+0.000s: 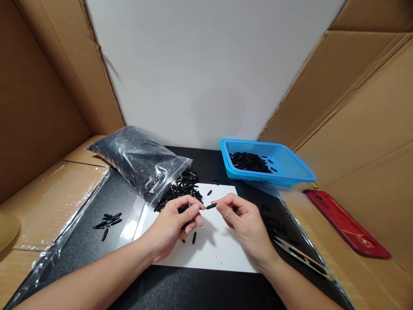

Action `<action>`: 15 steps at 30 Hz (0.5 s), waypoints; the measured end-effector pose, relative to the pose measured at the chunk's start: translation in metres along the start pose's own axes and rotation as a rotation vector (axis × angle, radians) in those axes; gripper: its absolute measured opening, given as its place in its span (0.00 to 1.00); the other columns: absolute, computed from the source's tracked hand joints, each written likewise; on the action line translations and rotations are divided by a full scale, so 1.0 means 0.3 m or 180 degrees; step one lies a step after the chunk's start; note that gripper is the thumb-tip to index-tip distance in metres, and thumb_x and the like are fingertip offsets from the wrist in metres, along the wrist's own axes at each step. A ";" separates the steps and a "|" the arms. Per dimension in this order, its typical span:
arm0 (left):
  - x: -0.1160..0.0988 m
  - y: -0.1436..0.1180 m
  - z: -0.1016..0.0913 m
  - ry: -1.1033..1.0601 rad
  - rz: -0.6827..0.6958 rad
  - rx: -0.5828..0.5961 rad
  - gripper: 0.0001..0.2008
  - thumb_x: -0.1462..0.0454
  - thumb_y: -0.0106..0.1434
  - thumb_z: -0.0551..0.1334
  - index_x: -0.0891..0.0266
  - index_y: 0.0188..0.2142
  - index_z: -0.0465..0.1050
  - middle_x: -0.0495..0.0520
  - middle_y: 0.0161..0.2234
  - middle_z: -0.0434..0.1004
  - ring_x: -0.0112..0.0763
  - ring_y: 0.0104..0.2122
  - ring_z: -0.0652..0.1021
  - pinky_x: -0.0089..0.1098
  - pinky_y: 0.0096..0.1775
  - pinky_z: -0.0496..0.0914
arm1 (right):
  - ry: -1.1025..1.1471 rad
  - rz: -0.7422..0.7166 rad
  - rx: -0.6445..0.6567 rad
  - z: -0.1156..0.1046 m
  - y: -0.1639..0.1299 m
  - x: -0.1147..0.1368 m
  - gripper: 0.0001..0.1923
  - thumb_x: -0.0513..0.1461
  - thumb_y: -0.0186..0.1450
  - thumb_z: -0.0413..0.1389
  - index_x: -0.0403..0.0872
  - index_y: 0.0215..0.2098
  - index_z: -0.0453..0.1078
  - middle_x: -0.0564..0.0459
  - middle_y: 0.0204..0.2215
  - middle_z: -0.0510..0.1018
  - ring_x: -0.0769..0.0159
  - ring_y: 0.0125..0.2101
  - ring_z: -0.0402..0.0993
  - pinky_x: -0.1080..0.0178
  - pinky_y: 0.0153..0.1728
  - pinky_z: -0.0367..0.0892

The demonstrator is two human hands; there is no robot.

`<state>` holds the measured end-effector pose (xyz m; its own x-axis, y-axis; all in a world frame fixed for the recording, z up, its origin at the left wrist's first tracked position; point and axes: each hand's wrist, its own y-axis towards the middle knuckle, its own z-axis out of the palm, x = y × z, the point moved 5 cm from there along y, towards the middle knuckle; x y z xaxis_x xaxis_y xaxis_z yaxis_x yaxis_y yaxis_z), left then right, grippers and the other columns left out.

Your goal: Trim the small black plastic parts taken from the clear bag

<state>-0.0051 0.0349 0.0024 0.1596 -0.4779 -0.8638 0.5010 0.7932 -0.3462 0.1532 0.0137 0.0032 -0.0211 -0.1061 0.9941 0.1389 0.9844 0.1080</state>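
Left hand (176,224) and right hand (241,219) pinch one small black piece (211,206) between fingertips over white sheet (222,249) (blue basket (267,161) at 2 o'clock, clear bag (138,161) at 10).

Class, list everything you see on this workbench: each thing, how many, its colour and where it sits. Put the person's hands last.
small piece: one, black, pinched between both hands
plastic bag: one, clear, full of black pieces, back left
spilled pile: many, black, at the bag's mouth
basket: one, blue, back right, holds black pieces
loose pieces: several, black, left on the mat
paper sheet: one, white, under the hands
snips: one, pale, right of the paper sheet
tray: one, red, far right
left hand: one
right hand: one
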 end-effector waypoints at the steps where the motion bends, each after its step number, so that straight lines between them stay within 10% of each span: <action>1: -0.001 0.000 0.000 0.0002 -0.0001 0.0001 0.16 0.52 0.59 0.68 0.63 0.34 0.72 0.47 0.23 0.71 0.17 0.18 0.58 0.24 0.21 0.45 | 0.0048 0.0034 0.0005 0.000 0.000 -0.005 0.14 0.49 0.60 0.63 0.46 0.29 0.78 0.60 0.17 0.62 0.72 0.19 0.48 0.65 0.20 0.47; 15: -0.011 -0.007 0.008 -0.0119 -0.0054 -0.0040 0.10 0.65 0.61 0.60 0.66 0.41 0.74 0.50 0.26 0.72 0.18 0.19 0.59 0.24 0.20 0.46 | 0.1128 0.0583 0.0281 0.034 -0.002 -0.017 0.16 0.48 0.60 0.62 0.47 0.25 0.66 0.64 0.15 0.55 0.76 0.16 0.41 0.67 0.17 0.39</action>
<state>-0.0046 0.0341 0.0069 0.1828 -0.5050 -0.8436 0.4932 0.7894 -0.3656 0.1432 0.0150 -0.0020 0.3408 0.0455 0.9390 0.0228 0.9981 -0.0567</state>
